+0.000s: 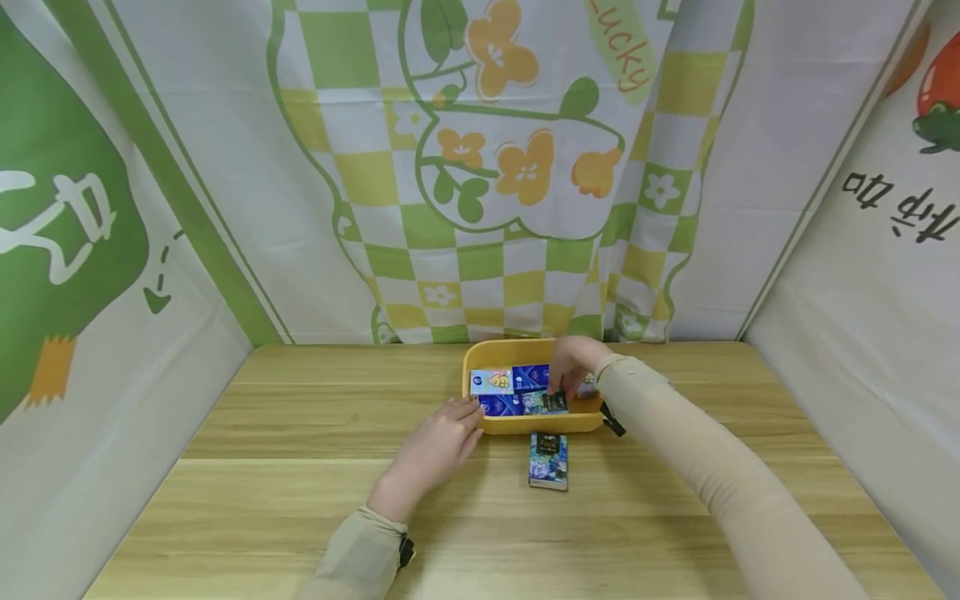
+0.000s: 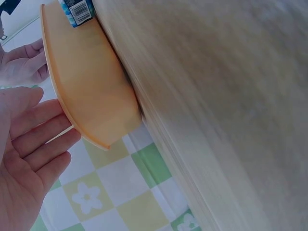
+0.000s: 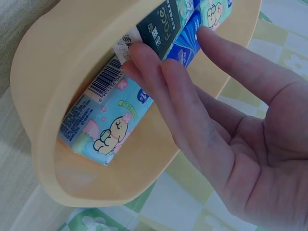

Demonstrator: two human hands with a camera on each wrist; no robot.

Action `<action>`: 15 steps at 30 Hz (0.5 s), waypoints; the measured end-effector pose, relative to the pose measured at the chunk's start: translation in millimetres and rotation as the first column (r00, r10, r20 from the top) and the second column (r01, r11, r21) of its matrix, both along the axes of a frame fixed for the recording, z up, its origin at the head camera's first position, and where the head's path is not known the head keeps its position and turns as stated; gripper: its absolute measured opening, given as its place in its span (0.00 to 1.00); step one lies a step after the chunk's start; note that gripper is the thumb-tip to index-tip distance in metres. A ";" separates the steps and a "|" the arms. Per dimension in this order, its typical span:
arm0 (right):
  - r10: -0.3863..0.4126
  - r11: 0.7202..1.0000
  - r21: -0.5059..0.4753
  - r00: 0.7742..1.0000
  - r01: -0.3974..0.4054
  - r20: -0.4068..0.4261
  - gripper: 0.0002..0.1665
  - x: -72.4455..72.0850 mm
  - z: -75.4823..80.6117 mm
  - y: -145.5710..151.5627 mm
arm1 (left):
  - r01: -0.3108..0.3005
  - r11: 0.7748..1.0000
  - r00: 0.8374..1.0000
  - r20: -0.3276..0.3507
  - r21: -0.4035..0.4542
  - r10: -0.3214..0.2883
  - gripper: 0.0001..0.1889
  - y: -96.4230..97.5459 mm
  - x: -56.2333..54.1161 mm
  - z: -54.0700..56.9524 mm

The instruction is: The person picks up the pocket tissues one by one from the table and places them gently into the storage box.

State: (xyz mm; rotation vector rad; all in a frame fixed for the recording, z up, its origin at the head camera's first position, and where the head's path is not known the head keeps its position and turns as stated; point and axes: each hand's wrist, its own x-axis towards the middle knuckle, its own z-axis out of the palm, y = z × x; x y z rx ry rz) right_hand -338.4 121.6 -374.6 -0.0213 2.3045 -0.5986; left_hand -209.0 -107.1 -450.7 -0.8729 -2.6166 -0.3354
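A yellow plastic basket (image 1: pixel 540 425) holds several small tissue packs. My left hand (image 1: pixel 441 442) rests its straight fingers on the rim at the front left corner. Inside the basket, my right hand (image 1: pixel 576 362) has its fingertips against a dark floral tissue pack (image 1: pixel 543 402); in the right wrist view, the thumb stands apart from the fingers. Blue tissue packs (image 1: pixel 498 405) lie beside that one. A light-blue cartoon pack (image 1: pixel 491 382) is at the back left, and another cartoon pack (image 3: pixel 113 120) sits at the right end. A second floral pack (image 1: pixel 549 462) lies on the table before the basket.
The wooden table (image 1: pixel 300 475) has its back edge against a checked, flower-printed curtain (image 1: pixel 480 267). Printed white cloth walls (image 1: pixel 862 333) stand to the left and right. The basket is near the table's back edge.
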 end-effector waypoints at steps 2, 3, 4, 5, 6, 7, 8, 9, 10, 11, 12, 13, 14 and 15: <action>0.012 1.000 0.006 1.000 -0.012 -0.006 0.15 0.2 0.0 0.6 | 0.000 1.000 1.000 0.000 0.004 0.000 0.17 0.0 0.1 0.1; 0.014 1.000 0.009 1.000 -0.014 -0.011 0.15 0.1 0.0 1.1 | 0.001 1.000 1.000 0.000 0.006 -0.001 0.17 0.1 0.1 0.2; 0.016 1.000 0.011 1.000 -0.016 -0.016 0.15 0.2 0.1 1.6 | 0.000 1.000 1.000 -0.001 0.006 0.000 0.17 0.2 0.1 0.4; 0.020 1.000 0.016 1.000 -0.020 -0.021 0.16 0.2 0.3 2.1 | 0.000 1.000 1.000 -0.001 0.007 0.000 0.17 0.2 0.1 0.4; 0.019 1.000 0.015 1.000 -0.019 -0.023 0.16 0.4 0.6 2.5 | 0.000 1.000 1.000 -0.002 0.008 0.000 0.17 0.2 0.1 0.4; 0.023 1.000 0.019 0.999 -0.022 -0.026 0.17 0.5 0.7 3.1 | 0.001 1.000 1.000 -0.003 0.007 0.000 0.17 0.3 0.3 0.8; 0.026 0.999 0.025 0.999 -0.025 -0.031 0.17 0.7 0.8 3.6 | 0.002 1.000 1.000 -0.005 0.005 -0.002 0.17 0.4 0.3 0.8; 0.030 0.999 0.029 0.999 -0.029 -0.033 0.18 0.9 1.0 4.0 | 0.001 1.000 1.000 -0.006 0.004 -0.001 0.17 0.3 0.4 0.8; 0.036 0.999 0.036 0.999 -0.035 -0.035 0.19 1.4 1.2 4.3 | 0.000 1.000 1.000 -0.007 0.002 0.000 0.17 0.3 0.4 0.8; 0.042 0.998 0.041 0.998 -0.040 -0.037 0.19 1.9 1.3 4.6 | 0.001 1.000 1.000 -0.006 0.000 -0.001 0.17 0.3 0.3 0.8; 0.046 0.998 0.045 0.998 -0.044 -0.036 0.20 2.4 1.2 4.8 | 0.001 1.000 1.000 -0.003 0.001 0.000 0.17 0.1 0.2 0.5; 0.053 0.997 0.052 0.998 -0.051 -0.037 0.20 3.1 1.1 5.0 | 0.000 1.000 1.000 -0.001 0.001 0.000 0.17 0.2 0.2 0.6; 0.055 0.997 0.056 0.998 -0.053 -0.038 0.20 3.8 0.9 5.1 | -0.002 1.000 1.000 0.002 0.000 0.002 0.17 0.2 0.2 0.5; 0.054 0.997 0.057 0.998 -0.051 -0.037 0.20 4.2 0.5 5.2 | -0.004 1.000 1.000 0.004 -0.001 0.004 0.17 0.2 0.1 0.5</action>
